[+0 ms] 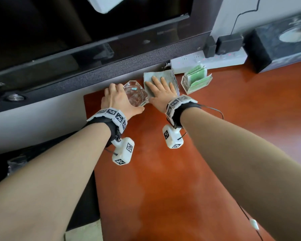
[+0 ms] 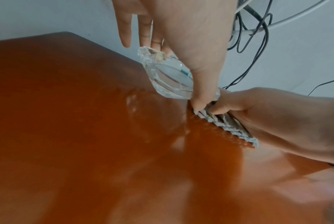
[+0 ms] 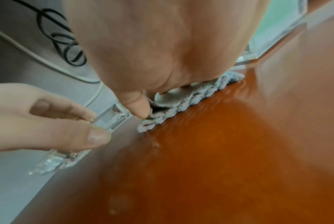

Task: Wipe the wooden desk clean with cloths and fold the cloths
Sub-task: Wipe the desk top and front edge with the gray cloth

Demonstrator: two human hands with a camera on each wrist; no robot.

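My right hand point(image 1: 161, 91) lies flat, fingers straight, pressing a grey cloth point(image 1: 159, 75) onto the red-brown wooden desk point(image 1: 163, 171) at its far edge. The right wrist view shows the cloth point(image 3: 181, 103) bunched under the palm of the right hand point(image 3: 162, 53). My left hand point(image 1: 116, 98) grips a clear glass ashtray point(image 1: 137, 94) by its rim, just left of the cloth. In the left wrist view the ashtray point(image 2: 168, 75) is tilted and lifted off the desk point(image 2: 85, 136), held by the left hand point(image 2: 181, 37), beside the cloth point(image 2: 229, 125).
A clear acrylic holder point(image 1: 196, 80) with green packets stands just right of the cloth. A white power strip point(image 1: 208, 60) with black adapters and a dark box point(image 1: 276, 49) line the back. A screen and speaker bar point(image 1: 94, 66) sit left. Cables point(image 2: 254, 37) hang behind the desk.
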